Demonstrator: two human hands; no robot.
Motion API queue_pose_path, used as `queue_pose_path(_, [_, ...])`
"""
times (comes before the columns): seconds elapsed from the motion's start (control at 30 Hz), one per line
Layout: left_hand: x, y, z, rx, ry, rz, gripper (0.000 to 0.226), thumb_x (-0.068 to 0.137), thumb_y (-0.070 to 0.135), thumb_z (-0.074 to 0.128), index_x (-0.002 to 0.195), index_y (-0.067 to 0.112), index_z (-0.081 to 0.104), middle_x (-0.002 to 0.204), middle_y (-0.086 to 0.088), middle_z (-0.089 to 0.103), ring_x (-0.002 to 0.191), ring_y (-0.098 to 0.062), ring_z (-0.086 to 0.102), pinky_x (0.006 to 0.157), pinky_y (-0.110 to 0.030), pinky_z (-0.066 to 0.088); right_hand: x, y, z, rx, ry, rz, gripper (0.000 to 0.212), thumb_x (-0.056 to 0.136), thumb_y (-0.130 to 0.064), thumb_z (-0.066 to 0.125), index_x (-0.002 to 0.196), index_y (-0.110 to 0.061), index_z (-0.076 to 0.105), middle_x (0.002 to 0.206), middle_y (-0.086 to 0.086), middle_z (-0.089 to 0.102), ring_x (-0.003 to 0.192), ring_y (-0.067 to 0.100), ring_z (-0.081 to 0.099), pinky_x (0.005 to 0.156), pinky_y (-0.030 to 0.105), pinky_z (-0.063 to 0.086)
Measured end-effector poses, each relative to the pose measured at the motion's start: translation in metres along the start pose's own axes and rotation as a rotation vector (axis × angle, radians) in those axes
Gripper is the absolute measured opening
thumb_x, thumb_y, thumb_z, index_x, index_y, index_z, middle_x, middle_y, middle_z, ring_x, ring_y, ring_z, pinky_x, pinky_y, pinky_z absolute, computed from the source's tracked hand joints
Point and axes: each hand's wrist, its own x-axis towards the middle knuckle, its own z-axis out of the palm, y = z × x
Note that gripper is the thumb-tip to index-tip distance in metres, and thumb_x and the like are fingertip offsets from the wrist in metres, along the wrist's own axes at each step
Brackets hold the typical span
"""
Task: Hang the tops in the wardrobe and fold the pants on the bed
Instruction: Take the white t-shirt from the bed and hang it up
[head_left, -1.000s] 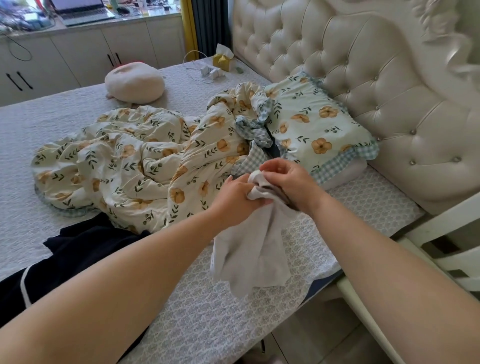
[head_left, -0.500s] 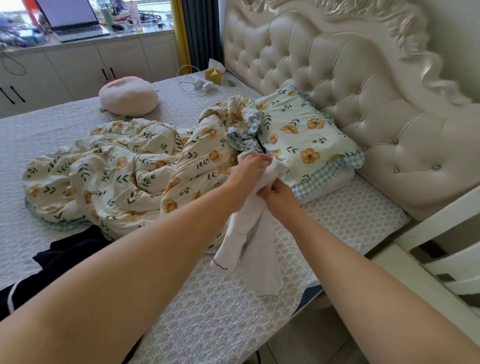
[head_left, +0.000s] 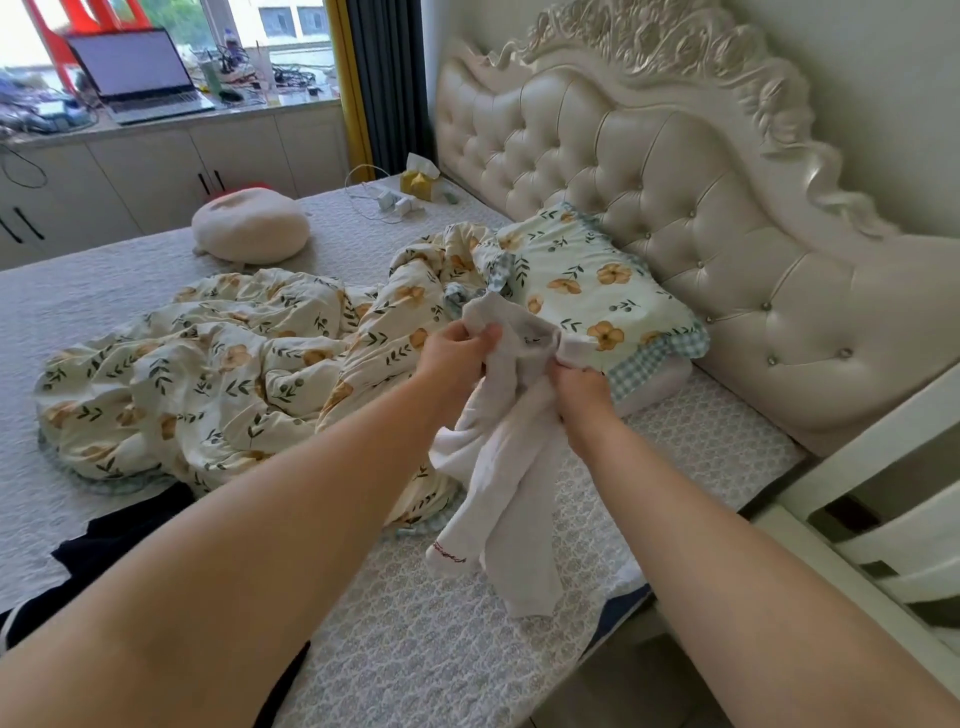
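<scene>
No legible text
Red stitched script on a cuff of the white garment, above the bed, is unreadable.

There is one bed with one cream tufted leather headboard, and two bare grips, the left grip and the right grip, both holding one white cotton garment. On the bed are one crumpled cream quilt with orange flowers at 9 o'clock, one matching flowered pillow at 1 o'clock, one round cream cushion at 11 o'clock, one dark navy garment with a white stripe at 8 o'clock and one yellow tissue box at 12 o'clock. The surface at 11 o'clock carries one open silver laptop.
</scene>
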Motion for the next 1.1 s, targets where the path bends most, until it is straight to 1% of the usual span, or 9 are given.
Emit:
queue_pose_path(0.1, [0.013, 0.027, -0.025, 0.177, 0.133, 0.185, 0.019, 0.09, 0.022, 0.063, 0.11, 0.022, 0.064, 0.104, -0.001, 0.067, 0.098, -0.022, 0.063, 0.092, -0.038, 0.052, 0.014, -0.017, -0.036, -0.197, 0.111, 0.02, 0.038, 0.097, -0.034, 0.048, 0.122, -0.005, 0.054, 0.115, 0.016, 0.056, 0.103, 0.031, 0.053, 0.073, 0.029, 0.034])
queue_pose_path(0.17, [0.014, 0.053, -0.033, 0.319, 0.16, 0.314, 0.024, 0.091, 0.024, 0.062, 0.115, 0.023, 0.064, 0.109, 0.0, 0.066, 0.098, -0.019, 0.06, 0.091, -0.033, 0.05, 0.021, -0.042, -0.052, -0.289, 0.142, -0.105, 0.033, 0.097, -0.026, 0.049, 0.121, -0.004, 0.056, 0.123, 0.017, 0.057, 0.112, 0.032, 0.054, 0.075, 0.028, 0.035])
queue_pose_path(0.27, [0.013, 0.099, -0.032, 0.441, 0.176, 0.548, 0.024, 0.095, 0.025, 0.055, 0.116, 0.016, 0.063, 0.109, -0.003, 0.064, 0.097, -0.019, 0.057, 0.084, -0.029, 0.046, 0.024, -0.104, -0.062, -0.343, 0.181, -0.364, 0.028, 0.095, -0.022, 0.052, 0.115, -0.004, 0.062, 0.119, 0.019, 0.062, 0.111, 0.031, 0.056, 0.074, 0.028, 0.036])
queue_pose_path(0.47, [0.003, 0.183, -0.033, 0.469, 0.349, 0.913, 0.012, 0.097, 0.026, 0.05, 0.094, 0.014, 0.052, 0.076, 0.011, 0.05, 0.067, -0.002, 0.045, 0.055, -0.011, 0.037, 0.005, -0.208, -0.079, -0.399, 0.286, -0.678, 0.03, 0.093, -0.017, 0.051, 0.121, -0.009, 0.059, 0.119, 0.011, 0.062, 0.11, 0.024, 0.056, 0.086, 0.029, 0.04])
queue_pose_path(0.53, [0.003, 0.179, -0.043, 0.545, 0.331, 0.909, 0.018, 0.097, 0.028, 0.05, 0.084, 0.017, 0.046, 0.076, 0.01, 0.05, 0.066, -0.002, 0.044, 0.056, -0.013, 0.037, 0.005, -0.206, -0.087, -0.617, 0.326, -0.66, 0.033, 0.089, -0.011, 0.049, 0.12, -0.008, 0.059, 0.124, 0.015, 0.06, 0.115, 0.031, 0.053, 0.092, 0.036, 0.041])
queue_pose_path(0.63, [0.012, 0.155, -0.062, 0.696, 0.247, 0.845, 0.022, 0.095, 0.029, 0.054, 0.084, 0.01, 0.055, 0.081, 0.001, 0.057, 0.073, -0.014, 0.051, 0.061, -0.021, 0.041, 0.005, -0.187, -0.094, -0.794, 0.302, -0.552, 0.03, 0.092, -0.011, 0.045, 0.113, -0.002, 0.063, 0.119, 0.024, 0.06, 0.11, 0.036, 0.054, 0.083, 0.035, 0.041])
queue_pose_path(0.8, [0.015, 0.144, -0.078, 0.76, 0.266, 0.788, 0.033, 0.091, 0.035, 0.06, 0.081, 0.004, 0.058, 0.079, -0.004, 0.059, 0.073, -0.019, 0.05, 0.063, -0.028, 0.04, 0.012, -0.172, -0.088, -0.673, 0.312, -0.548, 0.029, 0.093, -0.012, 0.045, 0.111, -0.007, 0.067, 0.118, 0.02, 0.063, 0.111, 0.032, 0.056, 0.07, 0.022, 0.031])
queue_pose_path(0.9, [0.014, 0.137, -0.086, 0.807, 0.225, 0.704, 0.032, 0.09, 0.04, 0.06, 0.087, 0.009, 0.065, 0.087, -0.006, 0.065, 0.079, -0.023, 0.057, 0.074, -0.037, 0.049, 0.021, -0.156, -0.084, -0.65, 0.234, -0.503, 0.027, 0.091, -0.009, 0.048, 0.108, -0.006, 0.069, 0.115, 0.019, 0.064, 0.106, 0.028, 0.057, 0.07, 0.02, 0.031])
queue_pose_path(1.1, [0.003, 0.135, -0.087, 0.747, 0.242, 0.65, 0.028, 0.092, 0.036, 0.059, 0.088, 0.009, 0.066, 0.084, -0.003, 0.06, 0.078, -0.018, 0.051, 0.063, -0.025, 0.04, 0.024, -0.142, -0.075, -0.473, 0.256, -0.508, 0.028, 0.093, -0.012, 0.045, 0.109, -0.005, 0.067, 0.112, 0.017, 0.064, 0.104, 0.027, 0.057, 0.074, 0.023, 0.034])
